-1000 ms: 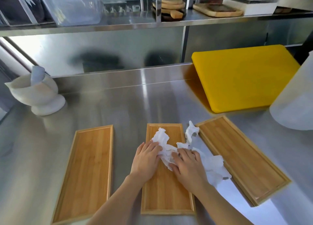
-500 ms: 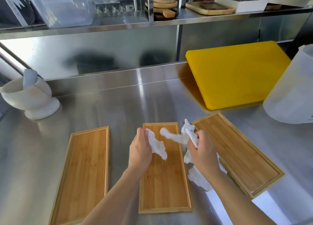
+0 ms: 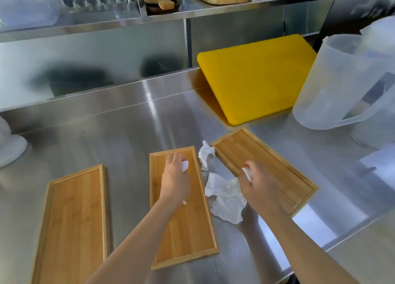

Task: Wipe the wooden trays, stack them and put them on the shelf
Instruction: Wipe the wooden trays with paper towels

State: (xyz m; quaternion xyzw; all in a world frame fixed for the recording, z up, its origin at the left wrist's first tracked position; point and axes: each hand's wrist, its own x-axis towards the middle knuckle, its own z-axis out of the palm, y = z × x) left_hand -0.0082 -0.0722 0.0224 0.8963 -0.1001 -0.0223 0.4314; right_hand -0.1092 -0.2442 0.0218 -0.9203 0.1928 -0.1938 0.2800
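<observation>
The paper towel (image 3: 226,200) has torn apart since a second ago. Each hand, left hand (image 3: 175,176) over the middle tray (image 3: 181,230) and right hand (image 3: 259,184) just right of it, now pinches a scrap, so wiping can start.

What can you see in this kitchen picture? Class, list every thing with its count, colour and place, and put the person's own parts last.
wooden trays: three, light brown, side by side on the steel counter, none stacked
paper towel: white, crumpled, several pieces between the middle and right trays
cutting board: one, yellow, leaning against the back wall
plastic jug: one, clear, right side of the counter
mortar: one, white, left edge, partly cut off
steel counter: one, silver
shelf: one, steel, above the counter, holding wooden boards and a clear container
left hand: over the middle tray, grip on a small paper piece
right hand: over the right tray's near edge, grip on a paper piece
</observation>
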